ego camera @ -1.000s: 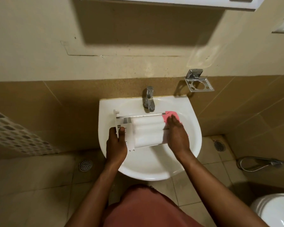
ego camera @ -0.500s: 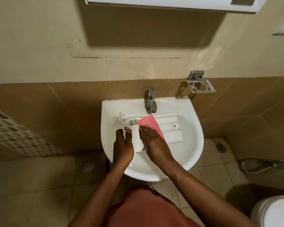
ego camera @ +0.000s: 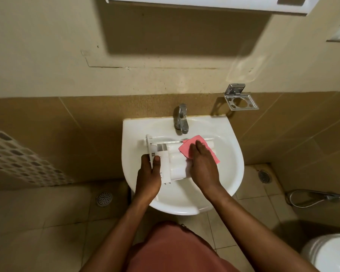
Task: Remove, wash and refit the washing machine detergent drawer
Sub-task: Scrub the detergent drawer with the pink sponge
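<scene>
Head view, looking down: the white plastic detergent drawer (ego camera: 173,160) lies across the bowl of the white ceramic wall basin (ego camera: 233,173), just under the chrome tap (ego camera: 182,120). The left hand (ego camera: 148,173) is clamped round the drawer's flanged end, thumb on top. The right hand (ego camera: 202,167) lies flat, fingers pressing a flat pink cleaning cloth (ego camera: 191,147) onto the drawer's ribbed upper face, with no grip on the drawer itself.

My tip for the scrub: hold that left end firm so the drawer doesn't skate on the smooth basin, and work the cloth along the ribs, not across.

Long axis runs 9 to 3 o'clock, flanged end pointing at 9.
</scene>
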